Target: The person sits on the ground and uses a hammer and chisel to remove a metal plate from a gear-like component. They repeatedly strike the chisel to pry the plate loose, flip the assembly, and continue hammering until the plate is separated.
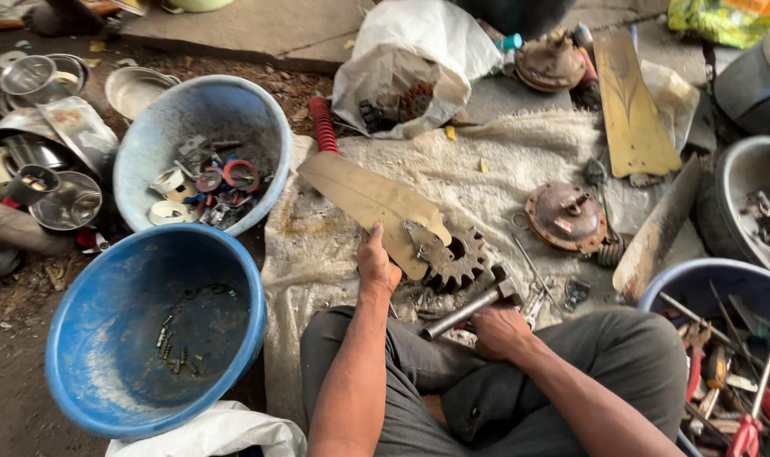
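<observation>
A: Where are the hands, taking the rusty toothed gear (454, 261) as the marker?

B: The left hand (376, 264) sits just left of the gear, its grip clamped on the end of a tan fan blade (370, 200), which lies on the pale cloth (317, 254) and overlaps the gear's upper left edge.

A: And the right hand (499, 330)?

B: Below the gear, its grip closed round the handle of a metal hammer (474, 306), whose head lies just right of the gear's lower edge.

A: What else is near?

B: A rusty round motor housing (566, 217) lies right of the gear. Two blue basins (148, 338) stand well left of it.
</observation>
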